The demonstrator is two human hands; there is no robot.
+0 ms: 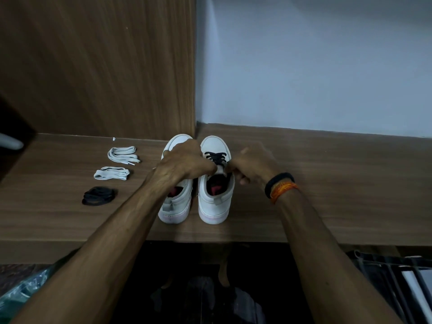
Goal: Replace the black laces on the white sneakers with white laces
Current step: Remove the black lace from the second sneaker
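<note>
Two white sneakers stood side by side on the counter (327, 183), toes toward the wall. The right sneaker (215, 197) carried a black lace (216, 157) across its eyelets; the left sneaker (175, 204) showed none where visible. The left hand (184, 160) and right hand (251, 166) were curled at the top eyelets, apparently pinching the lace ends, though the exact contact was hidden. Two bundled white laces (122, 154) and a removed black lace bundle (99, 195) lay to the left. Recommended procedure: loosen each crossing from the top downward, pulling evenly on both sides and steadying the tongue, so that the lace slides out without snagging.
</note>
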